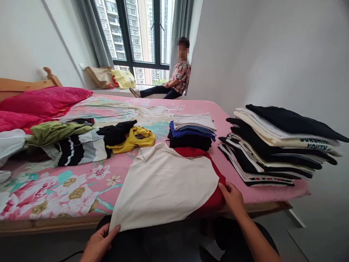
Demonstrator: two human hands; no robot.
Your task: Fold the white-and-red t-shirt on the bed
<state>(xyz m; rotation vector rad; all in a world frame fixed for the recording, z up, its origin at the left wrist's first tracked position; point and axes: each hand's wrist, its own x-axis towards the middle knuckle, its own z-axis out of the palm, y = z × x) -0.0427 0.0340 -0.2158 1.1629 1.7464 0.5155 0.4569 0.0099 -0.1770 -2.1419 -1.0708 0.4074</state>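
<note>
Our left hand (100, 242) pinches the near left corner of a white garment (166, 182); our right hand (233, 198) pinches red cloth (211, 202) along its right side. We have it spread over the near edge of the bed (261, 194), left of a tall stack of folded clothes (272, 153).

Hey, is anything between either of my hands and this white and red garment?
Nothing visible. The left hand pinches a white corner of the garment, and the right hand holds its red edge.
</note>
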